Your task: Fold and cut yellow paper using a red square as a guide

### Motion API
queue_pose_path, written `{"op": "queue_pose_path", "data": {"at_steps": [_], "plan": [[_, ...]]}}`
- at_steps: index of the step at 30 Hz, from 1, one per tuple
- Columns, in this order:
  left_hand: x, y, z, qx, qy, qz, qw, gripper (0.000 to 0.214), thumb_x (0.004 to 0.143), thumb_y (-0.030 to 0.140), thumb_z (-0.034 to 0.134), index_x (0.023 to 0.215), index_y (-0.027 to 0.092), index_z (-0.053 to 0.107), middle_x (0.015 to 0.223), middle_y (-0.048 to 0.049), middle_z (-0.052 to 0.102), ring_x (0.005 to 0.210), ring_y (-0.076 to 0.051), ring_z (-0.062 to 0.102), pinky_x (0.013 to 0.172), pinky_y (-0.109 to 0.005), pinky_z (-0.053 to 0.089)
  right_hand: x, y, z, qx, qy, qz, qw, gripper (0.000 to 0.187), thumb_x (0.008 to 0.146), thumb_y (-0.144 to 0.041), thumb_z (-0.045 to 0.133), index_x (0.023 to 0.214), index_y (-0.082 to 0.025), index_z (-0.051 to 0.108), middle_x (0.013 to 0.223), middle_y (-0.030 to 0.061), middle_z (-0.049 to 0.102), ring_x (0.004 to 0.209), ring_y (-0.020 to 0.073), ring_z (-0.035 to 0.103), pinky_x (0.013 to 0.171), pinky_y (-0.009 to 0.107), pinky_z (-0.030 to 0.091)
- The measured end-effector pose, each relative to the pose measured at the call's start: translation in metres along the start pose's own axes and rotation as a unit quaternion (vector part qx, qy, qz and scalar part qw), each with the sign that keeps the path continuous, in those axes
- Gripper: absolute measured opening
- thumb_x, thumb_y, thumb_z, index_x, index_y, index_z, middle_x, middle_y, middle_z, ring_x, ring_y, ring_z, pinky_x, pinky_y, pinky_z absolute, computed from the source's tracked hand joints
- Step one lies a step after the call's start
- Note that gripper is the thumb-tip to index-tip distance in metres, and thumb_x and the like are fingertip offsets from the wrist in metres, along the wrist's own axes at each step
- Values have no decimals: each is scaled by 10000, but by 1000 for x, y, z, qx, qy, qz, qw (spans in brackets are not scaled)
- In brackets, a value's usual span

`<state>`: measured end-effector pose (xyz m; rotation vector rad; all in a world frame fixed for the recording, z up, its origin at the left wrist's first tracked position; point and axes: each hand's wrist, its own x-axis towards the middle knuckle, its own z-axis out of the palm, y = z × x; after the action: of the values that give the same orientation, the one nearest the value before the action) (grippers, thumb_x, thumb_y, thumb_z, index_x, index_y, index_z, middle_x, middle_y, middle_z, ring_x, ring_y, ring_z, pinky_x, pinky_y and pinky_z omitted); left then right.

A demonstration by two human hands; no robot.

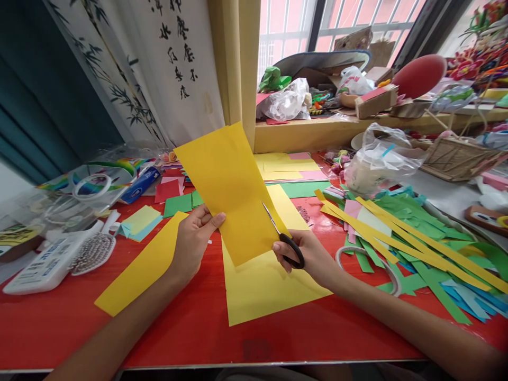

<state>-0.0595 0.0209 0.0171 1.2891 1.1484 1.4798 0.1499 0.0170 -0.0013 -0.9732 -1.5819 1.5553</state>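
Note:
My left hand (194, 238) pinches the left edge of a yellow sheet of paper (234, 185), which is held tilted above the table. In my right hand (305, 254) is a pair of scissors with black handles (292, 251); one pointed blade lies over the front of the sheet, near its right edge. Whether the blades are apart is hard to see. Below the raised sheet lies a lighter yellow sheet (262, 301), partly hidden by it. A narrower yellow piece (135, 275) rests on the table beneath my left forearm.
The red table (190, 338) carries yellow strips (428, 248), green strips (432, 291) and a tape roll (392, 278) at right. A hairbrush (95, 251) and white bottle (51, 264) lie at left. Behind are a plastic bag (381, 164) and a cluttered windowsill (309, 137).

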Motion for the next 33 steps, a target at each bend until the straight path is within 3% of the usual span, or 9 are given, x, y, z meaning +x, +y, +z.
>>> {"op": "queue_pose_path", "data": {"at_steps": [11, 27, 33], "plan": [[-1, -4, 1, 14, -19, -6, 1000, 249, 756, 264, 596, 994, 194, 601, 981, -39, 674, 907, -196, 614, 720, -292, 503, 1, 1, 0, 31, 16, 21, 999, 330, 742, -392, 612, 584, -173, 422, 422, -56, 477, 374, 43, 349, 390, 195, 220], [-2, -3, 2, 14, -15, -6, 1000, 263, 751, 260, 597, 1007, 198, 601, 976, -37, 676, 906, -196, 616, 727, -298, 505, -1, 2, 2, 13, 12, 2, 1000, 339, 755, -410, 592, 570, -167, 444, 433, -47, 487, 400, 58, 377, 416, 209, 252], [-3, -3, 4, 29, -18, -13, 999, 282, 742, 295, 601, 1002, 185, 602, 980, -54, 675, 887, -215, 620, 662, -300, 511, 1, 3, 1, 39, 21, 18, 999, 323, 733, -396, 616, 598, -180, 418, 414, -67, 448, 383, 53, 355, 393, 203, 224]]}}
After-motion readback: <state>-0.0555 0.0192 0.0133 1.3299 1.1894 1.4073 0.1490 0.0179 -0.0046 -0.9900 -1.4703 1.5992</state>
